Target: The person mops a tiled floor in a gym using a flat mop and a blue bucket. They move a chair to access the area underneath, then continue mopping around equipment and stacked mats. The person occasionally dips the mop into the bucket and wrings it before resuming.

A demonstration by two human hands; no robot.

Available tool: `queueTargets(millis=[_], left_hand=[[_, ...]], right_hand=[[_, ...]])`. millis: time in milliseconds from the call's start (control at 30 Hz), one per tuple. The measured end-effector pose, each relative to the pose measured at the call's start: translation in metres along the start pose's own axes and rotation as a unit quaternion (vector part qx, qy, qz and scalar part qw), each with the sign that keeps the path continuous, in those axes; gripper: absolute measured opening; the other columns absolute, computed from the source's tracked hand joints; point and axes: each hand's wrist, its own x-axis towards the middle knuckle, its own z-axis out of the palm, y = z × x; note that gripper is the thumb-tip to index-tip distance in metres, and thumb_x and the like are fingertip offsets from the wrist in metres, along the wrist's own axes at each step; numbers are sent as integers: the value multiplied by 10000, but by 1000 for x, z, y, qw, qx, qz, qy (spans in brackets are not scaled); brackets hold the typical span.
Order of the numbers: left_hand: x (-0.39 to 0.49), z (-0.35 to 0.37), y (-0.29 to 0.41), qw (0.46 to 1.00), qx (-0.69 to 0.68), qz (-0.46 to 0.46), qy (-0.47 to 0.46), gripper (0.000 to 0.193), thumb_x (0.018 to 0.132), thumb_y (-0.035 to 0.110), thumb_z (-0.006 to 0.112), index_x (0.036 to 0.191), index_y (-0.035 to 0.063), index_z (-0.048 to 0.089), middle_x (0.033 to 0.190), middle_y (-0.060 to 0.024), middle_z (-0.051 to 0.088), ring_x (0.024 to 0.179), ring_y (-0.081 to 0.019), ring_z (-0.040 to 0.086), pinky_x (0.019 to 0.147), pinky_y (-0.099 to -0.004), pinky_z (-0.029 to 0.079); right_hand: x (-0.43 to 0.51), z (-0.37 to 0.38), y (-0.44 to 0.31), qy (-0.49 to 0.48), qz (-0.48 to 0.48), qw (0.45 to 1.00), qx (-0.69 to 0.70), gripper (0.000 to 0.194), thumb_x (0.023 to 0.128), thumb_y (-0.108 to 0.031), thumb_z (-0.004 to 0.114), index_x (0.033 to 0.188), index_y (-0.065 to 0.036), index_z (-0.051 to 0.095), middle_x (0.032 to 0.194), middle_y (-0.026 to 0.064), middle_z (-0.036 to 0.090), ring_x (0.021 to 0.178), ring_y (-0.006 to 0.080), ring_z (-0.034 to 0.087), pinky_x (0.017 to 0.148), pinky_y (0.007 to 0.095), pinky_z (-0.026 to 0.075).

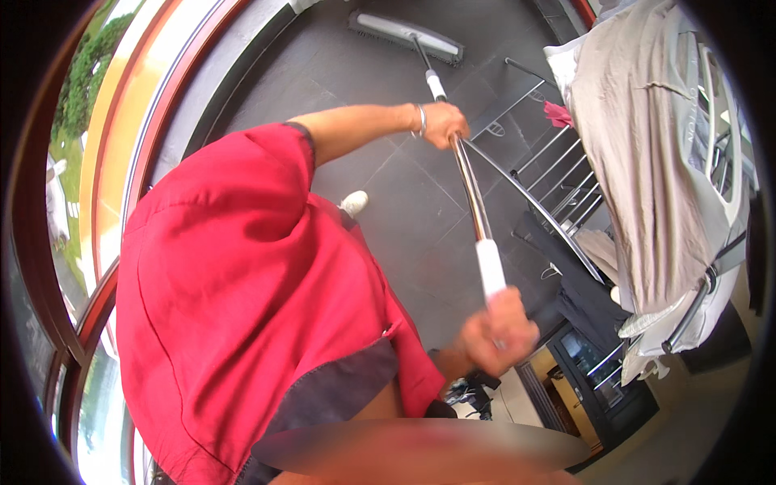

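A wide flat dust mop [409, 36] with a white frame and grey fringe rests on the dark tiled floor at the top of the head view. Its pole [471, 185] is shiny metal with white sleeves and runs down towards me at a slant. Midway along the pole, my left hand [442, 124], wearing a silver bangle, is wrapped around it. Higher up, my right hand [500, 333] grips the pole's end just past the white handle sleeve [490, 267]; this hand is blurred.
A metal drying rack [533, 194] stands close on the right, hung with a beige cloth [630, 163], dark garments [582, 297] and a small pink cloth [558, 114]. A low ledge and red-framed windows [163, 85] curve along the left. A white shoe [354, 203] shows on the floor [400, 242].
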Motion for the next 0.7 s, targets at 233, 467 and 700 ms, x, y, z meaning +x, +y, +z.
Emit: queueTargets(millis=[233,467,700], left_hand=[[-18,82,-39,974,121,-107,156,136,597,145,632,625,90,512,740,-51,587,832,-270,566,803,-376,449],[-74,216,90,929,161,-235,236,122,589,180,668,654,112,590,708,-48,585,790,-283,563,707,-384,496],[-103,325,232,946,37,-216,239,175,721,226,690,642,112,583,677,-80,611,682,-315,596,548,-442,467]], right_hand=[[-27,-62,17,-18,81,992,93,320,951,-159,356,634,-129,329,448,-20,269,425,111,275,559,327,339],[-31,-221,-20,-1,193,965,177,365,1006,-200,318,644,-158,298,441,-29,225,410,108,240,572,298,342],[-7,-332,-84,-139,227,938,220,364,1014,-239,342,661,-155,310,453,-20,256,413,117,275,541,296,357]])
